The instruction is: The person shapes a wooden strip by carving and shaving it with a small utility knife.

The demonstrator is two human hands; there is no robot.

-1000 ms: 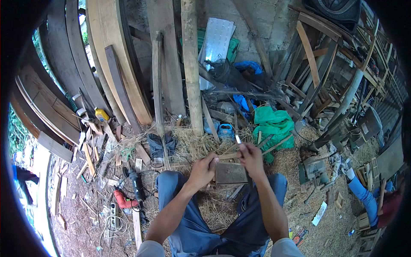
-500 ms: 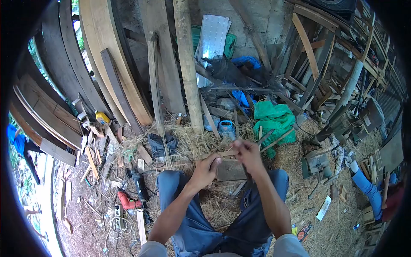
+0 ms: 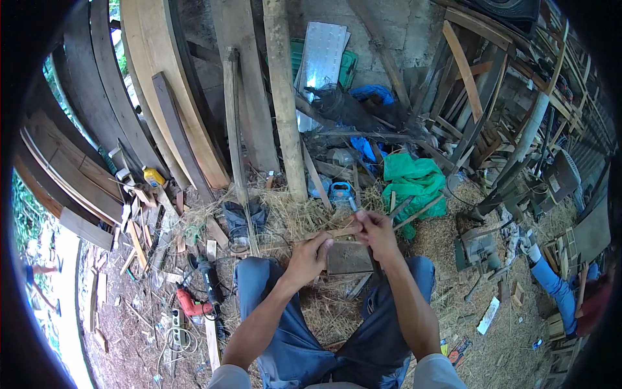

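Note:
My left hand is closed around one end of a thin wooden strip, thumb on top. At the strip's other end my right hand has its fingers pinched together. A slim pale thing sticks up from the right fingers; its kind is too small to make out. Just below the strip, between my knees, is a wooden block.
A red power drill and a dark grinder lie left of my legs. Behind my hands are a green plastic sheet and a wooden post. Another person's blue sleeve shows at right, beside a metal machine.
My right hand has turned slightly, and the slim pale thing now shows above its fingers. The left hand stays on the strip. At far left, a person in blue has moved mostly out of view.

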